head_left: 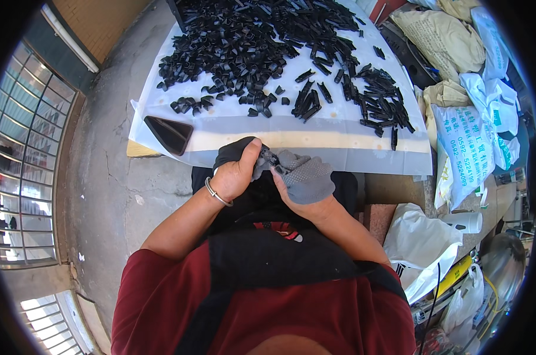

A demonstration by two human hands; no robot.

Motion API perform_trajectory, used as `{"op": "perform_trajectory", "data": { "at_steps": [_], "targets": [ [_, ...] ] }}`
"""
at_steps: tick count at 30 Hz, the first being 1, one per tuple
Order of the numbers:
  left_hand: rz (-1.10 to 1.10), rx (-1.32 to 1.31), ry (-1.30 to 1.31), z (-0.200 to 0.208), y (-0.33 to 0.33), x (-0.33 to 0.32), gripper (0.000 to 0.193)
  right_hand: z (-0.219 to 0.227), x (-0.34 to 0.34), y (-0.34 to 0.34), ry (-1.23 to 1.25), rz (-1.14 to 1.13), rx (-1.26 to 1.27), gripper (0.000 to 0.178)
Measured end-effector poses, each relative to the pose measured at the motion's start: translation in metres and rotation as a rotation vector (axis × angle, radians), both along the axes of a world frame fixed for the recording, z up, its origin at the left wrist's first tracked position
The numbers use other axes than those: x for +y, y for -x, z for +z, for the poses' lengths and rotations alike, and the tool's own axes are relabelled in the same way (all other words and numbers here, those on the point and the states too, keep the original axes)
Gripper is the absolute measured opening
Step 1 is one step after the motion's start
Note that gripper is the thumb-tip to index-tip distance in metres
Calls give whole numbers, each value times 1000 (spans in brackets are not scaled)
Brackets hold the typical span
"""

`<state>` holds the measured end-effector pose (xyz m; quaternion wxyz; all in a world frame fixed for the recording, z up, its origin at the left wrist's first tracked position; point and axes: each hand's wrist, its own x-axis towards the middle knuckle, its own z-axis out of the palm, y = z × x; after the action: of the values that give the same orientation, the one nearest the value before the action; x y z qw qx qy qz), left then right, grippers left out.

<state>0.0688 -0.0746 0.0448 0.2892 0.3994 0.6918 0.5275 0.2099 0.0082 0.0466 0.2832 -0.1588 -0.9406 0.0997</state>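
A small black plastic part (268, 158) sits between the two hands, just in front of the near edge of the table (139, 151), above the person's lap. The left hand (237, 171) is curled closed around it, thumb on top; this hand has a dark fabric over the fingers, a bare back, and a metal bracelet (217, 193) on the wrist. The right hand (306, 177) wears a grey knitted glove with small dots and is also closed, its fingertips pressing on the same part from the right. Both forearms come up from the near side, with elbows bent outward.

On the table lies a white sheet (232, 127), smooth and a little shiny. A big pile of black plastic pieces (244, 41), short and angular, covers its far side, and a smaller group (377, 100) lies at the right. A dark phone (168, 134) rests flat at the near left. On the right of the table stand white woven sacks (466, 148) and a white plastic bag (421, 242); what they contain I cannot tell.
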Motion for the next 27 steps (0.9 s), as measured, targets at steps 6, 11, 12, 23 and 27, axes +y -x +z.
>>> {"op": "perform_trajectory", "data": {
  "at_steps": [6, 11, 12, 23, 27],
  "targets": [
    [18, 75, 30, -1, 0, 2, 38, 3, -1, 2, 105, 28, 2, 18],
    [29, 358, -152, -17, -6, 2, 29, -1, -5, 7, -41, 24, -129, 17],
    [32, 383, -140, -23, -7, 3, 29, -3, -5, 8, -42, 22, -129, 17],
    [177, 891, 96, -34, 43, 22, 32, 1, 53, 11, 257, -54, -411, 32],
    [107, 939, 143, -39, 71, 53, 28, -13, 108, 26, 203, -341, -306, 35]
  ]
}}
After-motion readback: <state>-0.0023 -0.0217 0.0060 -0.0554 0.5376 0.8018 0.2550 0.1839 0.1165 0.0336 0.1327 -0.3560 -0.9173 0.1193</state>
